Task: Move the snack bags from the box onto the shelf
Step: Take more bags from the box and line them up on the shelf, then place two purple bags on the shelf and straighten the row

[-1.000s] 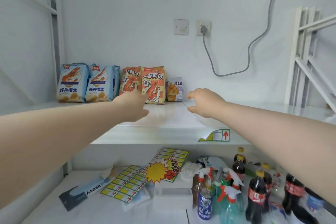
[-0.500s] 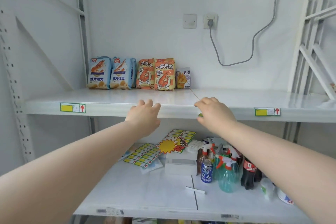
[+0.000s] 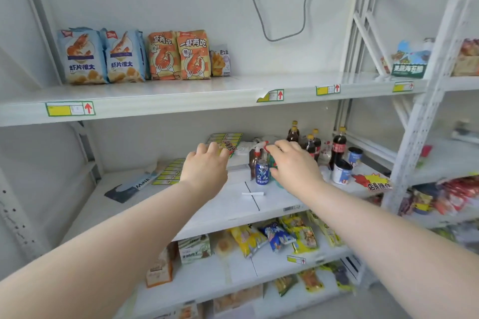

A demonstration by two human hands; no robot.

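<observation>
On the white upper shelf point(image 3: 166, 105) stand two blue shrimp-chip bags point(image 3: 101, 57), two orange shrimp snack bags point(image 3: 180, 55) and a small pale snack bag point(image 3: 220, 61), lined up against the wall at the left. My left hand point(image 3: 206, 168) and my right hand point(image 3: 293, 166) hang in the air in front of the shelf below, both empty with fingers loosely apart. No box is in view.
The middle shelf point(image 3: 233, 204) carries a Pepsi can point(image 3: 261, 175), cola bottles point(image 3: 338, 145), spray bottles, label sheets and a mask pack point(image 3: 129, 188). Lower shelves hold several snack bags. A second rack point(image 3: 425, 101) stands at the right.
Both hands have drawn back from the upper shelf and dropped to the level of the middle shelf. The view has backed off and tilted down, so the lower shelves now show.
</observation>
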